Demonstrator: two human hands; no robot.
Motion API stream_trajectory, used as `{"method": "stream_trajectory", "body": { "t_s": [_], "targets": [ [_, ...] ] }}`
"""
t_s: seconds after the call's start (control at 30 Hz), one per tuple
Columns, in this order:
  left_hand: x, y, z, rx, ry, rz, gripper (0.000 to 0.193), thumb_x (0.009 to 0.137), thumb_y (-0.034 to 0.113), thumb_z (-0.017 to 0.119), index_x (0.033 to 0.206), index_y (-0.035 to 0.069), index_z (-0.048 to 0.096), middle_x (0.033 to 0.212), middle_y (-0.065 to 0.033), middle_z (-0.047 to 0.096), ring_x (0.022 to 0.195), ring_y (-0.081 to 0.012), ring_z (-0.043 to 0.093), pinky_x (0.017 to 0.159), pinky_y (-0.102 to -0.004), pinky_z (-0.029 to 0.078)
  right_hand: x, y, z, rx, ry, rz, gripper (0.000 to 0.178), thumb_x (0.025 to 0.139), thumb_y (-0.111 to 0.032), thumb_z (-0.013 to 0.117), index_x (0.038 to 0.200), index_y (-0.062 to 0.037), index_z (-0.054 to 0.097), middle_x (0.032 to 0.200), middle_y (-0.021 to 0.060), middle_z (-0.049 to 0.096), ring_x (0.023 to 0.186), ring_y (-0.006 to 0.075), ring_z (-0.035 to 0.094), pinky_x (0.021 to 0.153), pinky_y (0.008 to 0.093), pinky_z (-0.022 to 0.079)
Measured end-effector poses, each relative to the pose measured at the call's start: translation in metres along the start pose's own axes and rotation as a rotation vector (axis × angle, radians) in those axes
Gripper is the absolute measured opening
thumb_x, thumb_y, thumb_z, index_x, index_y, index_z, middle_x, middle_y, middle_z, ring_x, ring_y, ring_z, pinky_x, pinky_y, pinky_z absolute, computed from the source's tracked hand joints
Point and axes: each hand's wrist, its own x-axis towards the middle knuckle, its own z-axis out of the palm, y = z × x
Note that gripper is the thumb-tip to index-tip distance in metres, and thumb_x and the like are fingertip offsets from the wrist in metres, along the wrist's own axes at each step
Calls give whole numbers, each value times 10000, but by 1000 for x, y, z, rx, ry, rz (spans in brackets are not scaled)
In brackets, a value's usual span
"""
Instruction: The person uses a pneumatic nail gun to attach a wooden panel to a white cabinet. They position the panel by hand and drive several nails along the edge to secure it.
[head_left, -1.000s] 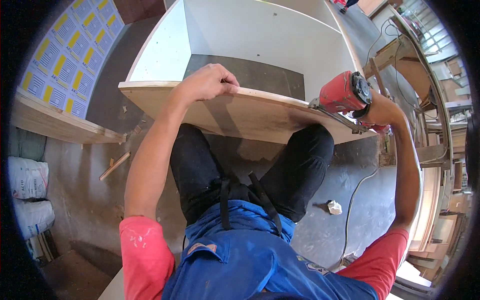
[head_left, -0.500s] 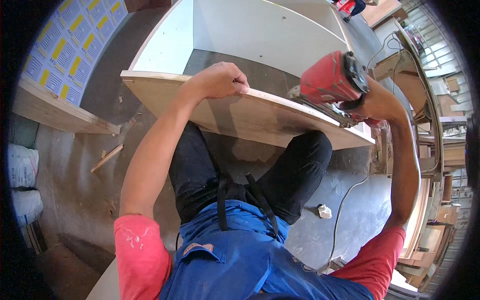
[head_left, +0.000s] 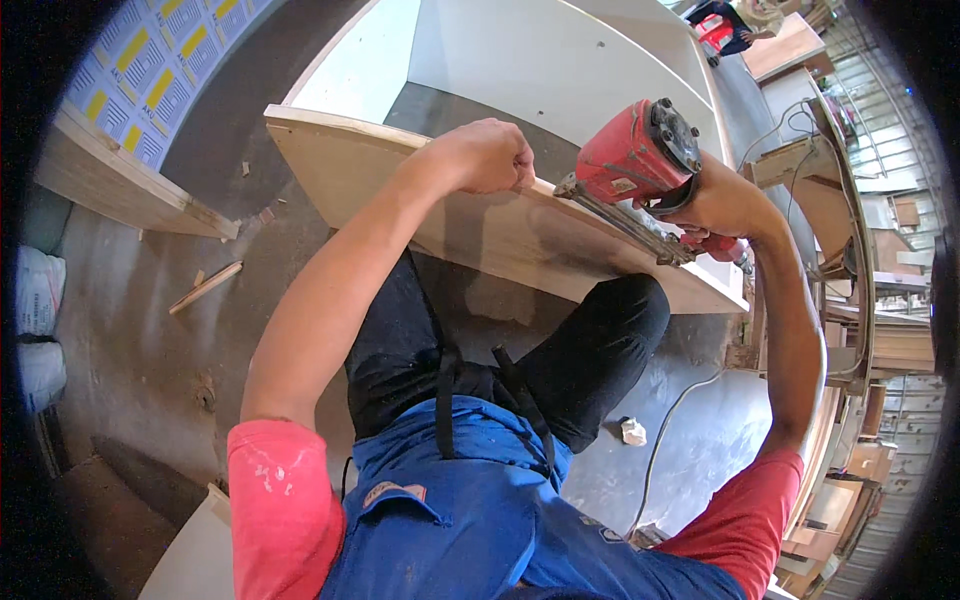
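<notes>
My left hand (head_left: 485, 157) is closed on the upper edge of a pale wooden panel (head_left: 350, 170), its thumb and fingers pinching the rim. The panel stands on edge along the near side of a white cabinet box (head_left: 500, 65). In my right hand (head_left: 728, 208) is a red nail gun (head_left: 625, 155), gripped by its handle. The gun's nose lies at the panel's top edge, a short way right of my left fingers. Whether the tip touches the wood I cannot tell. My fingers on the trigger side are partly hidden by the gun.
A hose (head_left: 672, 420) trails over the floor at right. Left stand a wooden frame piece (head_left: 130, 180), a patterned blue-and-yellow sheet (head_left: 165, 70) and white sacks (head_left: 40, 290). A wood stick (head_left: 205, 288) and a crumpled white scrap (head_left: 633, 432) lie on the floor. Another person (head_left: 745, 25) is at far right.
The nail gun has moved left along the panel's edge, closer to my left hand. My left hand has shifted slightly right and still pinches the rim. The whole view has shifted a little.
</notes>
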Motion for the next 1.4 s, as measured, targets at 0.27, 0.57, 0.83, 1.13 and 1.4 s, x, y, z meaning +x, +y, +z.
{"method": "stream_trajectory", "body": {
  "t_s": [0.27, 0.57, 0.83, 1.13, 1.4],
  "targets": [
    [4, -5, 4, 8, 30, 61, 176, 852, 102, 559, 873, 42, 723, 784, -165, 691, 709, -291, 651, 701, -397, 511, -1, -10, 1, -17, 33, 40, 482, 806, -208, 796, 1215, -55, 591, 882, 27, 660, 680, 84, 559, 514, 264, 500],
    [2, -5, 6, 41, 54, 77, 158, 853, 88, 563, 847, 55, 717, 811, -168, 698, 746, -312, 664, 721, -398, 509, 1, -28, -4, -123, -17, 70, 439, 812, -179, 772, 1185, -33, 593, 892, 52, 668, 681, 106, 573, 564, 297, 505],
    [0, -1, 3, -3, 34, 59, 145, 816, 56, 565, 839, 40, 708, 820, -170, 698, 775, -314, 669, 743, -401, 512, -4, -27, -7, -88, -41, 134, 338, 758, -89, 752, 1078, -49, 652, 842, 42, 680, 643, 117, 590, 576, 298, 488],
    [7, -11, 7, 30, 13, 55, 161, 860, 119, 595, 899, 40, 729, 861, -172, 707, 802, -316, 677, 765, -400, 519, -4, -23, -5, -130, -35, 187, 344, 764, -101, 742, 1090, -49, 647, 852, 57, 665, 694, 120, 585, 624, 310, 505],
    [0, -88, -44, -201, -100, 180, 209, 901, 210, 652, 964, 47, 767, 884, -73, 755, 794, -174, 690, 743, -350, 533, -7, -26, 1, -95, -2, 74, 263, 785, -104, 723, 1031, -36, 658, 867, 43, 677, 732, 111, 577, 625, 307, 506]
  ]
}}
